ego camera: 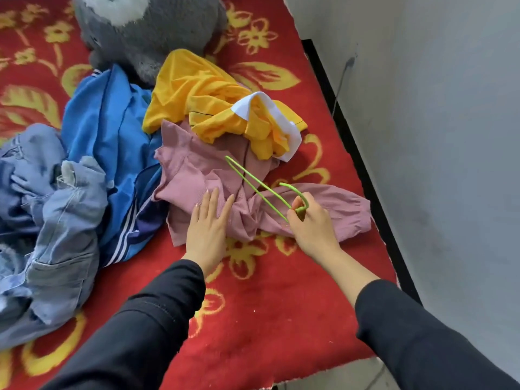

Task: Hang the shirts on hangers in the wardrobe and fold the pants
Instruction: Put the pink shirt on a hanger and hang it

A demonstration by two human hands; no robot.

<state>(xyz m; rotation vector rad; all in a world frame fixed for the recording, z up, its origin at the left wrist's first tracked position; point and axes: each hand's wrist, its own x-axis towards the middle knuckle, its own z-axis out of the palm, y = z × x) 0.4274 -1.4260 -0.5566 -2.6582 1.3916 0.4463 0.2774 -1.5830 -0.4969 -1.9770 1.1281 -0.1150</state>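
Pinching the green hanger [254,182] at its hook, right hand [312,223] holds its long axis up-left over pink shirt [197,167]; left hand [208,223] presses flat alongside.

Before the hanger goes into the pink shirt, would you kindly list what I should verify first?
1. Green hanger held securely: ok, the right hand pinches it at the hook.
2. Pink shirt steadied: ok, the left hand lies flat on it.
3. Pink shirt free of other clothes: not ok, the yellow shirt lies over its far part.
4. Pink shirt spread flat: not ok, it is crumpled.
5. Neck opening located: cannot tell among the folds.
6. Wardrobe ready: cannot tell, it is not in view.
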